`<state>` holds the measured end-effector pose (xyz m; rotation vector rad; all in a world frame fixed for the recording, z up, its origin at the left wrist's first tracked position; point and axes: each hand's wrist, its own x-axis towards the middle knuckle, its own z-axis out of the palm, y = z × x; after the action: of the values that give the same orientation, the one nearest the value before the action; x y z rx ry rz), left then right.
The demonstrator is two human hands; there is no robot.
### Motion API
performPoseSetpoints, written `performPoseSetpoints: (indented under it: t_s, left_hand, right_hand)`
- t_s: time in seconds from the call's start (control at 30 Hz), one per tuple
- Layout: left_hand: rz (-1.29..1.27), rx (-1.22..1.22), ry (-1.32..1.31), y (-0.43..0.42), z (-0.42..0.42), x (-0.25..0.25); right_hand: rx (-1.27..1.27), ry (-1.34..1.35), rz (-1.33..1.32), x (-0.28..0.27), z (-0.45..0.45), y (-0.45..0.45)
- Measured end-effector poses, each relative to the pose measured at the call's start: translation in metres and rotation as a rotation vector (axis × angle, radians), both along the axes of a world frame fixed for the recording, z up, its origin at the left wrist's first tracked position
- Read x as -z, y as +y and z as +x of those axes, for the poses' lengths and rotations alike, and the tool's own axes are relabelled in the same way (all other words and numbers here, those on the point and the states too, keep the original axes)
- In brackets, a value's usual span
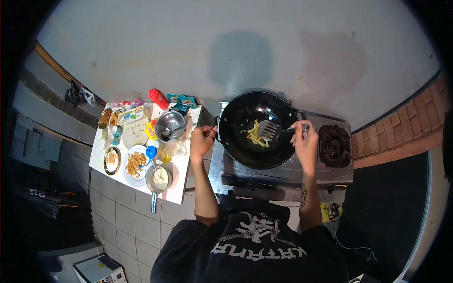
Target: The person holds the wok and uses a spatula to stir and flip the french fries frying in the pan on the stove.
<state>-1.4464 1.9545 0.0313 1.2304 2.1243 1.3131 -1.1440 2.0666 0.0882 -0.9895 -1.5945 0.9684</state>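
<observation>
A large black wok (240, 153) sits on the left burner of the gas stove. Pale yellow strips of food (255, 137), perhaps cut potato, lie in its bottom, with a glossy wet patch beyond them. My left hand (202, 141) is closed at the wok's left loop handle, fingers pinched on it. In my right hand (306, 141) is the handle of a slotted spatula (269, 130). The spatula's head rests over the right side of the yellow strips, inside the wok.
The stove's bare right burner (334, 145) is beside the wok. On the white table (177, 186) at left stand a metal bowl (170, 126), a plate of browned pieces (128, 178), a saucepan (159, 180), a blue-capped bottle (163, 156) and a red squeeze bottle (158, 99).
</observation>
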Motion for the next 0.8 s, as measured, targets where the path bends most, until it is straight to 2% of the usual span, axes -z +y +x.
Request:
performPoseSetpoints:
  t_s: [0.13,0.33,0.47,0.53,0.6,0.73,0.8]
  left_hand:
    - [0.002,0.008,0.020,-0.001,0.001,0.002]
    - [0.014,-0.014,0.005,-0.004,0.003,0.006]
    - [0.055,-0.028,-0.030,-0.003,0.002,0.016]
    - [0.066,-0.052,-0.007,-0.004,0.008,0.004]
    - [-0.146,-0.049,0.058,-0.006,0.011,-0.010]
    - [-0.022,-0.047,0.101,-0.005,0.010,0.011]
    - [0.022,-0.039,0.018,-0.006,0.010,0.017]
  right_hand:
    - [0.033,0.003,-0.016,0.001,-0.002,0.008]
    - [-0.032,0.229,-0.181,0.034,-0.025,-0.002]
    - [-0.135,0.152,-0.164,0.037,-0.019,-0.002]
    - [-0.131,0.125,-0.168,0.028,-0.010,-0.002]
    - [-0.126,0.101,-0.170,0.016,-0.001,-0.001]
    - [-0.058,0.044,-0.121,0.003,0.018,0.003]
    - [-0.025,0.024,-0.109,0.009,0.020,0.003]
